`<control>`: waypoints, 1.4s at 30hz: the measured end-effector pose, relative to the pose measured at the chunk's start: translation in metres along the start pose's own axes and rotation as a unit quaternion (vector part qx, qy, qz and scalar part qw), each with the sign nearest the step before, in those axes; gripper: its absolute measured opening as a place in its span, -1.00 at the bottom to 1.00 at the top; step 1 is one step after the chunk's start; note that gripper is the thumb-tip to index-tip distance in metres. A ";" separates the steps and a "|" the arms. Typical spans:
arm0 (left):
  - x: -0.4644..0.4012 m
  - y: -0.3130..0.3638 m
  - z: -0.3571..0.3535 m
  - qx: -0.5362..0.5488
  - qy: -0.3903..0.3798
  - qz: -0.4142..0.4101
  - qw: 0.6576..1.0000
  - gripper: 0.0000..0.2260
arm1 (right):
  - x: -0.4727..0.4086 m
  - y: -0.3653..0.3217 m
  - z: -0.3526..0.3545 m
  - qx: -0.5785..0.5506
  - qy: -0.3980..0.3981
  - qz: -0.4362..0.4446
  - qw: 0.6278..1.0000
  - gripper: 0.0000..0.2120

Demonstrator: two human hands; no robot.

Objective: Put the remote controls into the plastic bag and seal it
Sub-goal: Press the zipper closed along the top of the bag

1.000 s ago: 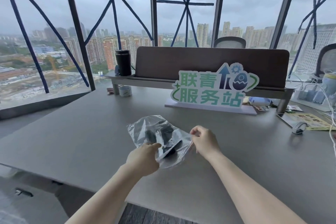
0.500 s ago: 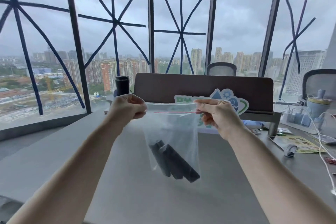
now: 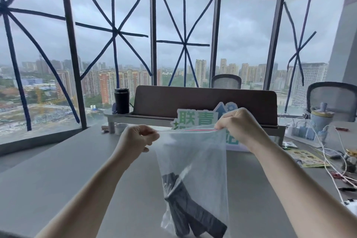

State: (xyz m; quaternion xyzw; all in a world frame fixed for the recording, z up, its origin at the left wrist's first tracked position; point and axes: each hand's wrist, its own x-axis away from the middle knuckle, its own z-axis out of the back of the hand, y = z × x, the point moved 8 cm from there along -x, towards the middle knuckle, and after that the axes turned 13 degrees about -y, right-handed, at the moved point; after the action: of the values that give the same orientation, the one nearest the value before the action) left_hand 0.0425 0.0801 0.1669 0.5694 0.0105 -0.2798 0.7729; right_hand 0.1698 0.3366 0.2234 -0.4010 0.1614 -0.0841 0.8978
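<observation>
A clear plastic bag (image 3: pixel 201 158) with a red zip strip along its top hangs in the air above the grey table (image 3: pixel 67 170). Black remote controls (image 3: pixel 191 210) lie slanted at the bag's bottom. My left hand (image 3: pixel 135 141) pinches the left end of the zip strip. My right hand (image 3: pixel 239 127) pinches the right end, slightly higher. The strip is stretched taut between both hands; whether it is sealed along its length is unclear.
A green-and-white sign (image 3: pixel 195 120) stands behind the bag in front of a brown desk divider (image 3: pixel 193 100). A black tumbler (image 3: pixel 121 100) sits on a shelf at the left. Cables, a leaflet (image 3: pixel 305 158) and small items crowd the right side. Office chairs (image 3: pixel 332 96) stand beyond.
The bag was lying on the table a second ago; both hands lifted it upright by its top edge. My view has tilted up, and the bag now hangs lower and right in view.
</observation>
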 end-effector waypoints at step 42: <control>-0.007 0.068 -0.059 0.053 -0.061 -0.045 0.996 -0.88 | -0.011 -0.056 -0.035 0.191 -0.052 0.148 0.969 -0.89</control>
State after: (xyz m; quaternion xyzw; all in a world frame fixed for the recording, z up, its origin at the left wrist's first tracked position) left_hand 0.0847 0.1487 0.2075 0.5902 -0.0265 -0.3487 0.7276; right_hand 0.1461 0.2782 0.2455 -0.1978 0.1526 0.0412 0.9674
